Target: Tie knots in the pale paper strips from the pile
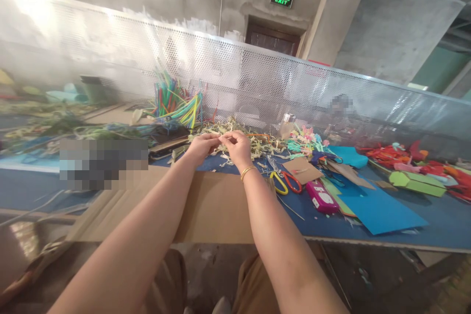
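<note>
My left hand (204, 148) and my right hand (236, 147) meet at the fingertips over the far edge of a brown cardboard sheet (221, 206). The fingers of both are pinched together; whatever sits between them is too small to make out. An orange thin stick (257, 135) shows just beyond my right hand. Behind the hands spreads a heap of pale green twisted strips (265, 146). Yellow-handled scissors (278, 184) and red-handled scissors (292, 182) lie right of my right wrist.
A bundle of coloured stems (174, 103) stands behind on the left. Rightward lie a purple box (322, 197), blue paper (382, 206), a green paper shape (417, 183) and red pieces (390, 156). A perforated metal panel (221, 68) runs behind the table.
</note>
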Demonstrator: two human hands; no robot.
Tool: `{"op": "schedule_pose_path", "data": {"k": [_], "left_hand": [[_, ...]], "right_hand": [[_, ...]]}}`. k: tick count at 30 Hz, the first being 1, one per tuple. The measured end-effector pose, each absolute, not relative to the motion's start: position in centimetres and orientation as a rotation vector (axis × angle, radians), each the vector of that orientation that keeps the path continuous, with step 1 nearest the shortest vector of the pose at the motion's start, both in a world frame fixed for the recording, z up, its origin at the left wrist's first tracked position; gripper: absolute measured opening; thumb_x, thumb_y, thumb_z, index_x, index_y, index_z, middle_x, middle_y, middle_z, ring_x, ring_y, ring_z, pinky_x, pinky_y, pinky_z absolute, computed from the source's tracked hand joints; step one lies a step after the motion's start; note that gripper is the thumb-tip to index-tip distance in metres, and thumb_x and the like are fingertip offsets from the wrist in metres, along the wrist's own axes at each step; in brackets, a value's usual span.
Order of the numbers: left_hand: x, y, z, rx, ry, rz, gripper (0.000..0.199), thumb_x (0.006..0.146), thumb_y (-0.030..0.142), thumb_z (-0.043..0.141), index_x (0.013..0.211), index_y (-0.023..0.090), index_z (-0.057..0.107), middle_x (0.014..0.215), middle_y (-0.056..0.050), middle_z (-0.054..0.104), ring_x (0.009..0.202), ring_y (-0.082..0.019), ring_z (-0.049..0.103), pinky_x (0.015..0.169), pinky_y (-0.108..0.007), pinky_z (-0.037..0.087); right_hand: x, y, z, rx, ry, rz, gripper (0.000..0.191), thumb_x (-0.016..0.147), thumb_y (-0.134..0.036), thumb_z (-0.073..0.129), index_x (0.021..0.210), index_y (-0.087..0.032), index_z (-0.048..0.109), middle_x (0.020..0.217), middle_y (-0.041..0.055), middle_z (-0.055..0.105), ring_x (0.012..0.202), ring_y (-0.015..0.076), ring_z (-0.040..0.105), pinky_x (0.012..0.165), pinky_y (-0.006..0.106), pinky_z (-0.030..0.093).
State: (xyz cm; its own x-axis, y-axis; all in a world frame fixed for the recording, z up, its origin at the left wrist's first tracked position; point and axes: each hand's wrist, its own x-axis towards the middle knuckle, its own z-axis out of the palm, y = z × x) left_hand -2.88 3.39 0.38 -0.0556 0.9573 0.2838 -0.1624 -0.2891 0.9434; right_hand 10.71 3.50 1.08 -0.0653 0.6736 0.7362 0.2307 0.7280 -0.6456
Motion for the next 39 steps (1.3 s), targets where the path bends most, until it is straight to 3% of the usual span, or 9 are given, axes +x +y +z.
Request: {"op": "schedule_pose_path", "data": {"k": [5,10,15,25,32,39], "left_hand": [[-2.9,3.5,0.3,1.29,0.997,1.507,0.022,0.056,0.029,0.077,0.071,0.015,0.069,0.051,0.001,0.053,0.04,-0.006,0.037,0.041,-0.022,0.021],[-3.0,3.8,0.3,1.172,0.992,1.626,0.026,0.053,0.026,0.079,0.073,0.014,0.067,0.053,0.002,0.055,0.044,-0.007,0.042,0.043,-0.022,0.026],[-2.7,3.1,1.0,1.101,1.014,1.731,0.029,0.053,0.025,0.079,0.076,0.013,0.068,0.053,0.002,0.055,0.044,-0.007,0.041,0.043,-0.022,0.025],[-2.2,2.5,1.2,1.26,1.033,1.772,0.036,0.051,0.03,0.081,0.081,0.014,0.071,0.066,0.0,0.063,0.053,-0.009,0.047,0.053,-0.024,0.035],[-2.5,2.9,1.1,1.171,1.044,1.818,0.032,0.052,0.029,0.079,0.079,0.013,0.07,0.057,0.002,0.058,0.048,-0.008,0.041,0.049,-0.024,0.032],[-2.7,3.3,0.9,1.157,0.945,1.753,0.031,0.053,0.025,0.08,0.079,0.012,0.069,0.054,0.002,0.055,0.047,-0.007,0.04,0.045,-0.023,0.027]], "right_hand": [[10.6,3.7,1.0,-0.693,-1.639,0.542,0.009,0.08,-0.031,0.061,0.078,-0.023,0.059,0.073,-0.0011,0.066,0.071,0.014,0.066,0.07,0.028,0.053],[10.7,3.4,1.1,-0.727,-1.617,0.429,0.015,0.081,-0.025,0.057,0.095,-0.025,0.062,0.078,-0.0001,0.068,0.071,0.0135,0.066,0.073,0.028,0.053],[10.8,3.4,1.1,-0.85,-1.605,0.384,0.007,0.078,-0.022,0.057,0.082,-0.021,0.063,0.078,0.0014,0.069,0.071,0.0135,0.064,0.072,0.027,0.052],[11.5,3.5,0.9,-1.134,-1.827,0.126,0.008,0.078,-0.02,0.062,0.08,-0.018,0.07,0.083,0.0065,0.067,0.08,0.0178,0.062,0.079,0.029,0.046],[11.3,2.3,1.6,-1.108,-1.727,-0.087,0.013,0.081,-0.027,0.059,0.074,-0.02,0.068,0.085,0.0051,0.061,0.078,0.0152,0.057,0.077,0.027,0.045],[10.2,2.4,1.5,-0.783,-1.579,0.272,0.009,0.081,-0.024,0.054,0.074,-0.019,0.058,0.088,0.0036,0.068,0.076,0.0124,0.064,0.074,0.025,0.05]]}}
